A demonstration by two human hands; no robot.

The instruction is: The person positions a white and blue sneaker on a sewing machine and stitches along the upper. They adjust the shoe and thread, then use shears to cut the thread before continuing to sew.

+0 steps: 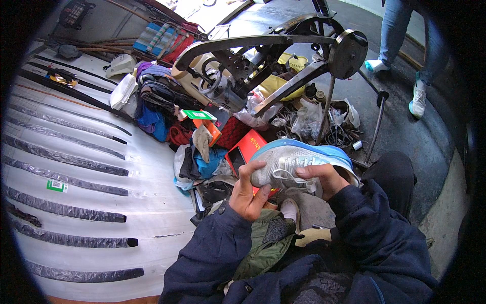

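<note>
A white mesh shoe (283, 161) with a blue sole and white laces is held on its side above my lap, toe toward the left. My left hand (249, 195) grips it at the toe, fingers curled round the front. My right hand (324, 180) holds the rear half, thumb on the side near the laces; some fingers are hidden by the shoe. A red box (240, 147) lies behind the shoe, and another shoe (289, 210) shows lower down, beneath my hands.
A black metal machine (348, 53) stands ahead over cluttered bags, tools and a yellow container (291, 86). On the left, a white panel (152, 213) bears several dark wrapped strips. At upper right stands another person (392, 35) in jeans.
</note>
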